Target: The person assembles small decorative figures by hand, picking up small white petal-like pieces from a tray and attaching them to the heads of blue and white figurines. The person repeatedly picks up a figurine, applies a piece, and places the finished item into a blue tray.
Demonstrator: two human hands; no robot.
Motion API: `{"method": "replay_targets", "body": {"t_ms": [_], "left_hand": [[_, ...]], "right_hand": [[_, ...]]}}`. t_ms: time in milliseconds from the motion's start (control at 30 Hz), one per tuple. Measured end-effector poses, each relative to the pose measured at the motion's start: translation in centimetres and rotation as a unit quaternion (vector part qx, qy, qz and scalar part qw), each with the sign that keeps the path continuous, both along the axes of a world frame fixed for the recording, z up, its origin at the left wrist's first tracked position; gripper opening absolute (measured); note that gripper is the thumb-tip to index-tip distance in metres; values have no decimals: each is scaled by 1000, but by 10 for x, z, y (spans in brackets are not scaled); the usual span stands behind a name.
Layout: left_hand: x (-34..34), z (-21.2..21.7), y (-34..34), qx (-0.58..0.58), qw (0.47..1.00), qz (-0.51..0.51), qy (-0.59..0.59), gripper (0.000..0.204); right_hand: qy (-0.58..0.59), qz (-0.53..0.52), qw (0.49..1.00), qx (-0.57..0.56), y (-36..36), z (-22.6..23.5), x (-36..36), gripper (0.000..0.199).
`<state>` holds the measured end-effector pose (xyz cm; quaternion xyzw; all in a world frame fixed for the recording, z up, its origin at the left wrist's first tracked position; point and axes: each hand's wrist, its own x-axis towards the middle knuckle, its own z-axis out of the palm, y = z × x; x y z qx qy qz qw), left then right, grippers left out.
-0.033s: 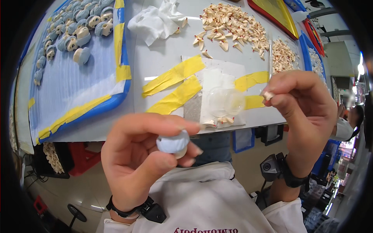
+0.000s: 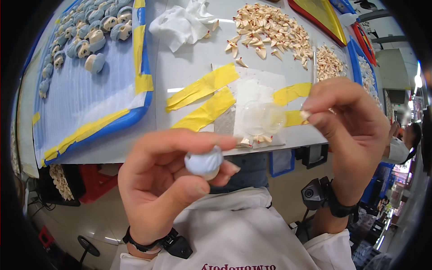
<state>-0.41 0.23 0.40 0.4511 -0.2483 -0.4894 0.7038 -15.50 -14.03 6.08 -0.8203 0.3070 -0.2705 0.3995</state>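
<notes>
Below the table's near edge (image 2: 135,155), the left hand (image 2: 157,189) pinches a small pale-blue moulded piece (image 2: 204,163) between thumb and fingers; the right hand (image 2: 346,121) pinches a thin stick (image 2: 313,67), fingertips pressed together.

Small assembly workshop: taped workbench (image 2: 189,67), tray (image 2: 90,103) w/ rows of blue parts (image 2: 96,38), piles of tan pcs (image 2: 270,27).

Bright, even overhead light glares off the white table (image 2: 189,67); fisheye edges bend and darken.

grey table (image 2: 180,67) carries blue tray (image 2: 90,103), white cloth (image 2: 180,22), yellow tape strips (image 2: 202,85), beige pieces (image 2: 265,27).
</notes>
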Motion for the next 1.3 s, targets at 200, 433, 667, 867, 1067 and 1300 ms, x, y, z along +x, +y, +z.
{"method": "replay_targets", "body": {"t_ms": [200,433,667,867,1067,1300], "left_hand": [[5,-9,2,-16,999,0,-33,41],[-1,6,-3,33,998,28,53,43],[1,-7,-3,-33,999,-14,-3,50],[-6,-3,-4,-68,997,-4,-28,51],[2,-6,-2,-122,974,-50,-185,44],[0,3,5,-116,910,20,-398,41]], "right_hand": [[151,52,957,-242,2,4,22,18],[146,82,949,-267,9,8,37,18],[63,-14,969,-240,13,-13,25,20],[-35,27,998,-42,43,-2,13,21],[-55,104,993,-33,39,-13,11,22],[-53,156,980,-107,36,-9,16,24]]}}
